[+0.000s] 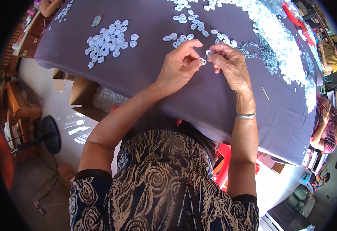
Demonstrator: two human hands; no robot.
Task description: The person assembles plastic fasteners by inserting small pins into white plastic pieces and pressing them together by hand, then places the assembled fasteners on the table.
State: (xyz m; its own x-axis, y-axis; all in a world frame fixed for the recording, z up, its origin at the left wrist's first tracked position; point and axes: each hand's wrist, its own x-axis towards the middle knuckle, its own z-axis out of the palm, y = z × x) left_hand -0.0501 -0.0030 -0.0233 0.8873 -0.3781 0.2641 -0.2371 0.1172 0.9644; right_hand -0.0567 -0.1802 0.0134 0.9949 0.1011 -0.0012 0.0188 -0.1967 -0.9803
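Above the grey-purple tablecloth (145,50), my two hands nearly meet. My left hand (179,65) pinches a small white plastic piece (203,61) between thumb and index finger. A white oval plastic piece (208,52) sits between the thumb and fingers of my right hand (230,63), close to the left fingertips. Just beyond them lie loose white oval pieces (183,37) with dark openings. To the left is a larger pile of similar ovals (106,41). Right of my right hand is a heap of small dark metal parts (268,57).
A broad spread of white pieces (276,34) covers the table's right side, beside a red object (293,17). A thin stick (265,93) lies near my right wrist. Below the left edge stands an open cardboard box (84,96) of white pieces. Other people (326,123) sit at right.
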